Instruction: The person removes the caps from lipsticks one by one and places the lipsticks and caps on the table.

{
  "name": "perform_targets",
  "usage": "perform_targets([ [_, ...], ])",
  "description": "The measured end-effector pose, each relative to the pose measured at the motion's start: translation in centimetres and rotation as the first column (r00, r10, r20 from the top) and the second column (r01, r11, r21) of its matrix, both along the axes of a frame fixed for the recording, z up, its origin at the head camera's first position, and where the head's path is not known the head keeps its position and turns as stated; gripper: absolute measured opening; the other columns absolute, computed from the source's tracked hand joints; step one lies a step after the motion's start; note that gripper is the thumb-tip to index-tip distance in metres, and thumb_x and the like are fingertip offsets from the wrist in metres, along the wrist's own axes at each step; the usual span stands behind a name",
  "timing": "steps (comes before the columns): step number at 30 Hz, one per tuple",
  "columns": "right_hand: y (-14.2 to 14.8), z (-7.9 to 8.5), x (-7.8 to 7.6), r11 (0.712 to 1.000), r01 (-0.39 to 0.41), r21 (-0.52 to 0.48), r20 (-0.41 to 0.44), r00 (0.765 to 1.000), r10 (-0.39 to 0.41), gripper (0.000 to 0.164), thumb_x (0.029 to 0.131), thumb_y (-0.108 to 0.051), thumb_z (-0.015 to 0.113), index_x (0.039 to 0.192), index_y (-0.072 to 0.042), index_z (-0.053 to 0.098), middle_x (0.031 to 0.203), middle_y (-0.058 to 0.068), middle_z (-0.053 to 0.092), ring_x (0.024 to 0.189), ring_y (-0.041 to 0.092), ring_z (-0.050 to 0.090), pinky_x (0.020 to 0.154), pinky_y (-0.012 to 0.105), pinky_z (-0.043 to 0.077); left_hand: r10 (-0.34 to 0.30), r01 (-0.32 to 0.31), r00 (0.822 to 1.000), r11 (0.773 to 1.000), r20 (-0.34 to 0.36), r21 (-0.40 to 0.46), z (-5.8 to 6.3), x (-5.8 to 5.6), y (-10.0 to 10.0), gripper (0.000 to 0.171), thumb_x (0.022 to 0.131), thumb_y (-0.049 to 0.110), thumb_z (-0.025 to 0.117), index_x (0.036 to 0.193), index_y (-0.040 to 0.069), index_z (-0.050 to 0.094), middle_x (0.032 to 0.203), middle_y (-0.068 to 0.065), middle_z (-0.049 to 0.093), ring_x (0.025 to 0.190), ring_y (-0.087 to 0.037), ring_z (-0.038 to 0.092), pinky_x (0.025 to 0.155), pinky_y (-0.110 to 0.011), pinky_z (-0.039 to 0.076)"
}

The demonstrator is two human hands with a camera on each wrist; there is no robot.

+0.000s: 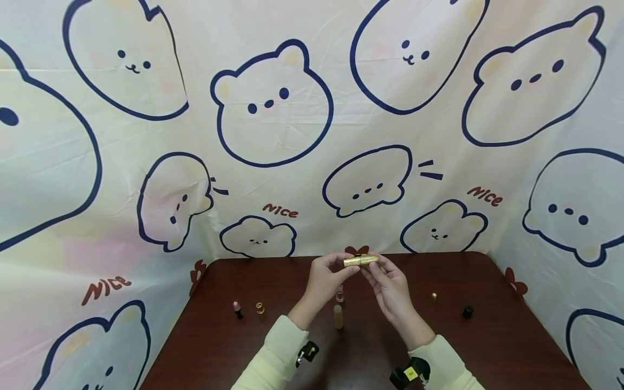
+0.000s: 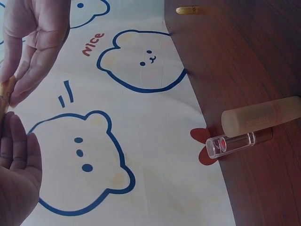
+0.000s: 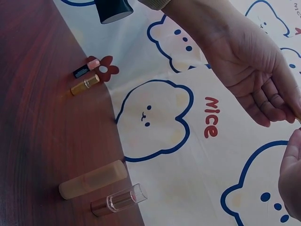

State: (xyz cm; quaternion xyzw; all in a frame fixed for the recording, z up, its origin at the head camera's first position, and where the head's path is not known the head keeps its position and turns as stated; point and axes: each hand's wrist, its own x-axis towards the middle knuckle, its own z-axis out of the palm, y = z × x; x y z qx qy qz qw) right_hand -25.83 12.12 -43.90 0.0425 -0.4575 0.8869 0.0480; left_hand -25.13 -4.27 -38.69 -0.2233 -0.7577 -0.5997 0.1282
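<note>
In the head view a slim gold tube (image 1: 361, 260), which looks like a lipstick, is held level between both hands above the table's far edge. My left hand (image 1: 323, 281) pinches its left end with thumb and fingers. Its right end is gripped by my right hand (image 1: 391, 286), palm turned up. The left wrist view shows only part of the gold tube (image 2: 5, 92), at the frame's edge. Below the hands a beige tube (image 1: 338, 317) and a clear-capped tube (image 1: 339, 293) stand on the dark wooden table (image 1: 380, 346).
Left on the table are a pink lipstick with a black base (image 1: 237, 310) and a short gold tube (image 1: 260, 308). Toward the right are a small gold piece (image 1: 434, 297) and a black cap (image 1: 468, 312). A printed cloth (image 1: 312, 233) hangs behind and beside the table.
</note>
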Motion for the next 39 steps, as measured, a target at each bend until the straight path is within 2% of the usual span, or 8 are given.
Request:
perform_targets([
  [8, 0.01, -0.16, -0.01, 1.000, -0.007, 0.013, -0.011, 1.000, 0.007, 0.020, 0.095, -0.008, 0.059, 0.114, -0.011, 0.066, 0.124, 0.008, 0.059, 0.111, 0.018, 0.061, 0.096, 0.032, 0.045, -0.004, 0.004, 1.000, 1.000, 0.011, 0.004, -0.24, 0.04, -0.17, 0.019, 0.085, 0.006, 0.075, 0.102, -0.002, 0.072, 0.089, -0.011, 0.069, 0.070, -0.016, 0.058, 0.060, -0.020, 0.049],
  [16, 0.08, -0.02, 0.12, 0.999, -0.009, 0.052, -0.001, 1.000, 0.009, 0.023, 0.095, -0.008, 0.061, 0.118, -0.011, 0.064, 0.131, 0.007, 0.055, 0.115, 0.019, 0.060, 0.095, 0.031, 0.045, 0.008, -0.008, 1.000, 1.000, 0.005, -0.001, -0.17, 0.12, -0.23, 0.020, 0.084, 0.008, 0.076, 0.101, -0.002, 0.072, 0.091, -0.010, 0.070, 0.073, -0.012, 0.058, 0.063, -0.020, 0.050],
  [24, 0.11, -0.08, 0.16, 0.997, -0.008, 0.078, -0.024, 1.000, 0.010, 0.024, 0.095, -0.007, 0.061, 0.119, -0.010, 0.063, 0.130, 0.008, 0.055, 0.114, 0.019, 0.060, 0.095, 0.031, 0.045, -0.026, 0.025, 0.999, 1.000, 0.045, 0.017, -0.38, 0.08, -0.30, 0.020, 0.086, 0.008, 0.074, 0.103, -0.002, 0.072, 0.089, -0.013, 0.069, 0.051, -0.008, 0.053, 0.052, -0.021, 0.049],
  [29, 0.11, -0.10, 0.15, 0.997, -0.008, 0.075, -0.029, 1.000, 0.011, 0.024, 0.095, -0.008, 0.062, 0.118, -0.011, 0.064, 0.131, 0.007, 0.054, 0.115, 0.019, 0.060, 0.095, 0.032, 0.045, -0.034, 0.034, 0.999, 0.999, 0.031, 0.018, -0.49, -0.05, -0.33, 0.021, 0.086, 0.008, 0.074, 0.103, -0.002, 0.071, 0.090, -0.013, 0.069, 0.052, -0.008, 0.053, 0.053, -0.020, 0.049],
  [34, 0.10, -0.20, 0.13, 0.996, -0.003, 0.085, -0.036, 0.999, 0.007, 0.026, 0.095, -0.007, 0.061, 0.121, -0.008, 0.063, 0.128, 0.008, 0.056, 0.114, 0.019, 0.060, 0.095, 0.032, 0.045, -0.048, 0.047, 0.998, 0.999, 0.049, 0.025, -0.69, -0.12, -0.41, 0.020, 0.086, 0.009, 0.074, 0.104, -0.001, 0.071, 0.088, -0.012, 0.068, 0.049, -0.009, 0.053, 0.050, -0.025, 0.051],
  [39, 0.11, -0.27, 0.12, 0.996, -0.007, 0.093, -0.046, 0.999, 0.012, 0.027, 0.095, -0.007, 0.060, 0.122, -0.006, 0.061, 0.129, 0.010, 0.056, 0.114, 0.019, 0.060, 0.095, 0.032, 0.045, -0.052, 0.050, 0.997, 0.998, 0.057, 0.034, -0.83, -0.15, -0.43, 0.020, 0.086, 0.009, 0.074, 0.104, -0.001, 0.071, 0.086, -0.012, 0.067, 0.047, -0.010, 0.053, 0.048, -0.022, 0.049],
])
